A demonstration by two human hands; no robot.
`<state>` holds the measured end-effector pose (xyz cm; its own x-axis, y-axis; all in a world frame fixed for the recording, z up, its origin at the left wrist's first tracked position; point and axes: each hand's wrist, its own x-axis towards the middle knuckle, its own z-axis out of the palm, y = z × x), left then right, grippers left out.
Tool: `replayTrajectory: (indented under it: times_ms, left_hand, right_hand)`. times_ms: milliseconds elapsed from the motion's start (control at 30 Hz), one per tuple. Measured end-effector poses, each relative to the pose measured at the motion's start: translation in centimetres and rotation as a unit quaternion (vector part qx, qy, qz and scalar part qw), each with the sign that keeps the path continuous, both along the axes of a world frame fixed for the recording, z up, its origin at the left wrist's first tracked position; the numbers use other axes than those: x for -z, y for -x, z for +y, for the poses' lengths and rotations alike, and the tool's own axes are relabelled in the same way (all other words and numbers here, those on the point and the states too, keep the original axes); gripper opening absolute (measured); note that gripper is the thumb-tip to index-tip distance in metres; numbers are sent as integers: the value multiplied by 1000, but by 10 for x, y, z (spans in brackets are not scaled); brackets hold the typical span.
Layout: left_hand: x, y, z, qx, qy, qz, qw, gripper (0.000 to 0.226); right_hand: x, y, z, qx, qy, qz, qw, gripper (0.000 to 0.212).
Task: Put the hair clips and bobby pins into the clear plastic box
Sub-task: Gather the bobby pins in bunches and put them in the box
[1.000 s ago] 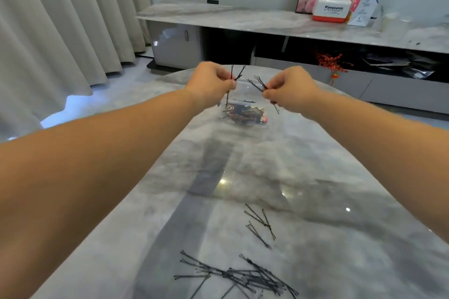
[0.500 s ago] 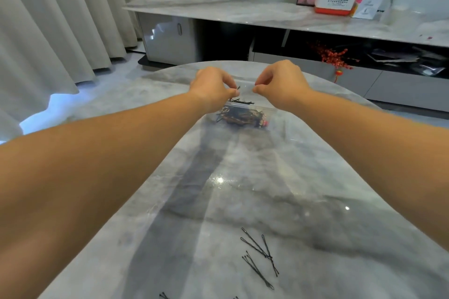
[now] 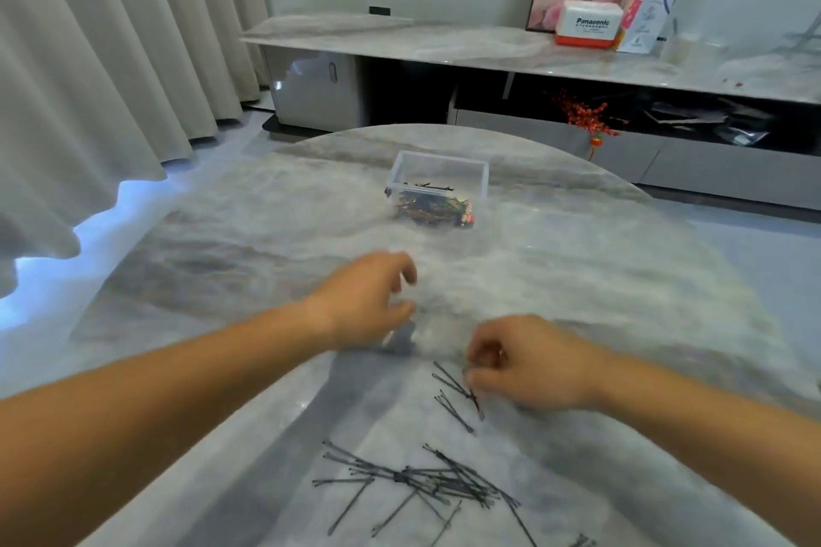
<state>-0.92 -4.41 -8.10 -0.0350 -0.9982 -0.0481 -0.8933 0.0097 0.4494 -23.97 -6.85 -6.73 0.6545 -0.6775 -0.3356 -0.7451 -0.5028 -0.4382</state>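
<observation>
Your left hand [image 3: 368, 302] hung just above the counter [image 3: 622, 280] a little left of the frame's centre. Its fingers were loosely spread and slightly bent, and it held nothing. Your right hand [image 3: 528, 362], right of centre and lower in the frame, was curled with thumb and forefinger pinching the upper end of one of the loose bobby pins [image 3: 455, 402]. These lay as a small scatter just beside that hand's lower left. Motion blur hid how firm that pinch was.

The clear plastic box [image 3: 437, 173] sat open in the upper middle of the frame, well apart from both hands. Dark hair clips [image 3: 433, 209] were heaped on its floor and a few black pins lay across its near rim. A bigger pile of bobby pins [image 3: 426, 480] lay criss-crossed on the counter at bottom centre, near the loose ones but apart from them.

Pale curtains [image 3: 111, 58] filled the upper left. Along the top, a low cabinet [image 3: 400, 40] carried a white and red Panasonic box [image 3: 586, 27] at upper right.
</observation>
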Motion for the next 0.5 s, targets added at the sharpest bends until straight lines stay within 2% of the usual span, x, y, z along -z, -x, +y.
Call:
replayTrajectory:
  times_ms: [133,267,367,500]
  left_hand:
    - [6,9,60,54,-106,-58,991,24]
    - [-12,13,88,101,-200,-68,972,33]
    - [-19,27,109,130,-229,-92,960,50]
    - [-15,46,123,106,-211,-112,965,67]
  right_hand:
    - [-7,17,53,-22,-38,87,995,50]
    - [-8,16,86,-12,-33,102,994,73]
    - [0,9,105,18,9,83,996,72]
    - [13,2,108,95,11,18,995,53]
